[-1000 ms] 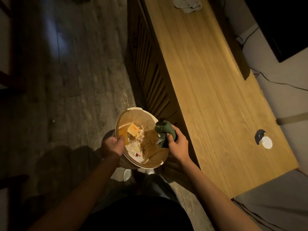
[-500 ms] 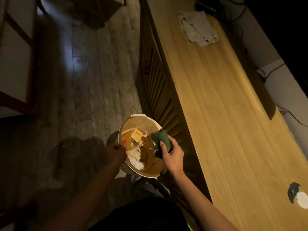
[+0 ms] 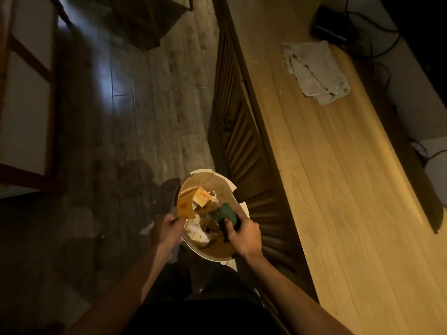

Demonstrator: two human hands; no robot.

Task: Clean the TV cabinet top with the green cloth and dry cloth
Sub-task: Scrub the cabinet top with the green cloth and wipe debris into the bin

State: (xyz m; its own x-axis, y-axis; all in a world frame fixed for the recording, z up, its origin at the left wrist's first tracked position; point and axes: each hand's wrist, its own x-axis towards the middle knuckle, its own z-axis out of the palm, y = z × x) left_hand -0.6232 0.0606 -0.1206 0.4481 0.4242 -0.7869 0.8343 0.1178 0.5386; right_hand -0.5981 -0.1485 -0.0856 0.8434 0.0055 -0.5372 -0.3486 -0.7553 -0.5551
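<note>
My right hand [image 3: 244, 235] grips the bunched green cloth [image 3: 223, 213] over the open mouth of a round waste bin [image 3: 239, 189]. My left hand [image 3: 168, 228] holds the bin's left rim. Inside the bin lie scraps of paper, yellow packaging and crumbs. The long wooden TV cabinet top [image 3: 350, 201] runs along the right. A crumpled grey dry cloth [image 3: 316, 71] lies on it at the far end.
The cabinet's slatted doors [image 3: 242, 141] stand right of the bin. A black box [image 3: 331, 30] with cables sits beyond the dry cloth. The TV's dark edge fills the upper right corner. Wooden floor stretches left, with furniture [image 3: 26, 97] at the far left.
The view has tilted up and along the cabinet, bringing the dry cloth and black box into sight. Both hands stay at the bin, the right one drawing nearer me with the green cloth.
</note>
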